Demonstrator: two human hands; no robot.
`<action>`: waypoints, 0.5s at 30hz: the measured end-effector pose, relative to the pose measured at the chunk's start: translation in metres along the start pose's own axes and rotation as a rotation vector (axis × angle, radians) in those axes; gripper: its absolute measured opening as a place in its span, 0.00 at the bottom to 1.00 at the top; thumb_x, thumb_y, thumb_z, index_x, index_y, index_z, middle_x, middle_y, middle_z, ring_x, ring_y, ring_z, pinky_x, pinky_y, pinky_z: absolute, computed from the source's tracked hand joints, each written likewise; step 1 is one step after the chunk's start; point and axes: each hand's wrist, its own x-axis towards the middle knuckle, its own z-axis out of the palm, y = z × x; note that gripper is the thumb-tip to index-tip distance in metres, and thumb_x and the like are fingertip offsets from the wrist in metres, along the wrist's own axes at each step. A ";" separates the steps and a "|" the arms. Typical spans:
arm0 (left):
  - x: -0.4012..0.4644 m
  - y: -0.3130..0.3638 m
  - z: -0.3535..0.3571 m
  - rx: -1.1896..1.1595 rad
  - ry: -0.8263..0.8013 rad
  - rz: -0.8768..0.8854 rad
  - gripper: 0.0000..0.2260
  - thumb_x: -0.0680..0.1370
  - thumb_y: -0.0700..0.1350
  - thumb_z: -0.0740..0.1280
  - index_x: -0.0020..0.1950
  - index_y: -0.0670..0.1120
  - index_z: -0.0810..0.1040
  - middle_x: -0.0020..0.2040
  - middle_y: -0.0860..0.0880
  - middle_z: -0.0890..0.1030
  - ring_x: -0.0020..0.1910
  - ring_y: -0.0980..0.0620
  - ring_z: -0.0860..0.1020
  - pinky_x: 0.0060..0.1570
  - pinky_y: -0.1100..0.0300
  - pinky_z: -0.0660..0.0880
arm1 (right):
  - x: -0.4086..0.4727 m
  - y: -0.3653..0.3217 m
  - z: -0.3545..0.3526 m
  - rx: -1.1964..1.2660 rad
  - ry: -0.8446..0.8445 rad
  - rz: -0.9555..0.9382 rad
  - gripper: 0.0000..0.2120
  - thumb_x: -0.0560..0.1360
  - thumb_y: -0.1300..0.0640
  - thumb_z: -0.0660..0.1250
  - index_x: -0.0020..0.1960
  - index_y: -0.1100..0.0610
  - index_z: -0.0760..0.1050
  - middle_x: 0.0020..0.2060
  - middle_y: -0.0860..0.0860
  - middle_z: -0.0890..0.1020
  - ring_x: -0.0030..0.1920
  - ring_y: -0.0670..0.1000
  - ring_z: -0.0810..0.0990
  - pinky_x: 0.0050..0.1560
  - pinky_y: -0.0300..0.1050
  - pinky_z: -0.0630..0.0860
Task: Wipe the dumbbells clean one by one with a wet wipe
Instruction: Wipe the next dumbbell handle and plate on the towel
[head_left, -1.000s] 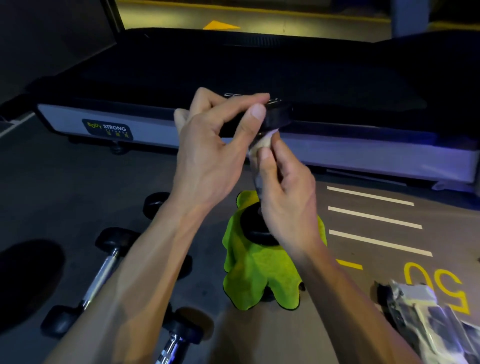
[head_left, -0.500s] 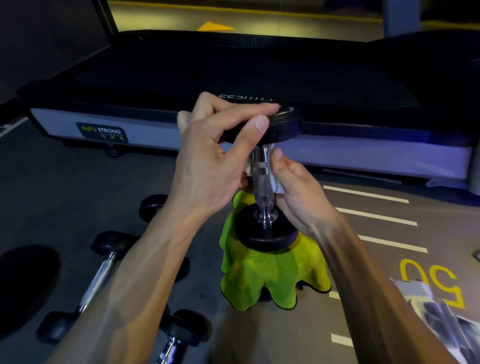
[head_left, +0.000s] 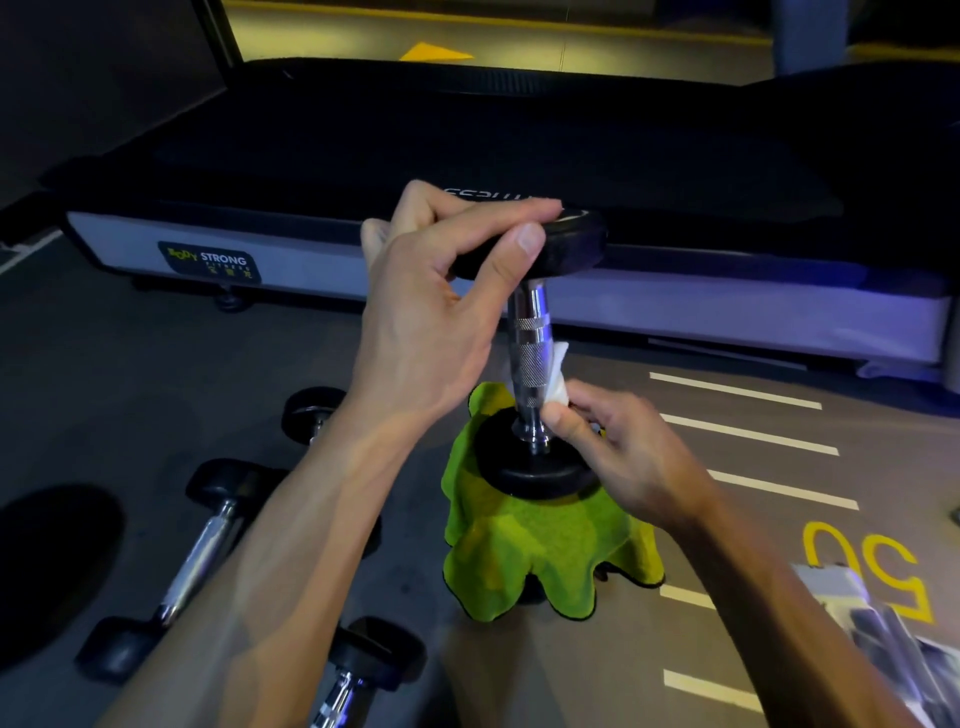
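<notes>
Three spare dumbbells (head_left: 208, 540) are seen lying on the grey floor at the left, partly hidden by the left forearm. Right of them, one dumbbell (head_left: 530, 358) is stood on end, its lower head resting on a green cloth (head_left: 524, 556) draped over something unseen.

The greatest risk is judged to be a topple: the perch is soft and narrow, and the weight could tip if the upper grip were loosened or the handle pushed sideways too hard. A roll onto the floor or the fingers below could follow. The wipe could also bunch up and miss the knurled grooves.

The left hand (head_left: 441, 312) is reached in from the lower left, wrist raised, and the top head is pinched between curled fingers above and thumb on the rim. Further right, the right hand (head_left: 613, 441) is brought in low from the lower right, and a white wet wipe (head_left: 558, 379) is pinched by thumb and fingertips against the bottom of the chrome handle. A treadmill (head_left: 467, 156) lies behind.
</notes>
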 end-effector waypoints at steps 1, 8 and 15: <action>0.000 0.001 0.001 -0.008 -0.004 0.001 0.08 0.83 0.57 0.67 0.61 0.67 0.81 0.49 0.61 0.72 0.57 0.54 0.71 0.64 0.53 0.70 | -0.001 -0.002 -0.003 -0.031 -0.015 0.001 0.17 0.83 0.42 0.60 0.53 0.52 0.81 0.44 0.44 0.86 0.47 0.44 0.83 0.50 0.47 0.77; -0.001 0.007 0.003 0.027 -0.001 0.005 0.09 0.84 0.56 0.67 0.62 0.65 0.83 0.48 0.61 0.72 0.56 0.54 0.70 0.59 0.67 0.62 | 0.018 -0.062 -0.016 -0.145 0.295 -0.091 0.14 0.85 0.45 0.61 0.50 0.54 0.77 0.38 0.51 0.82 0.42 0.58 0.78 0.44 0.56 0.70; -0.003 0.003 0.002 0.004 0.003 -0.032 0.10 0.84 0.56 0.66 0.64 0.65 0.82 0.53 0.60 0.75 0.59 0.54 0.72 0.64 0.62 0.65 | 0.011 -0.033 0.002 -0.009 0.143 0.000 0.13 0.84 0.41 0.60 0.56 0.48 0.77 0.44 0.43 0.86 0.48 0.49 0.84 0.51 0.54 0.77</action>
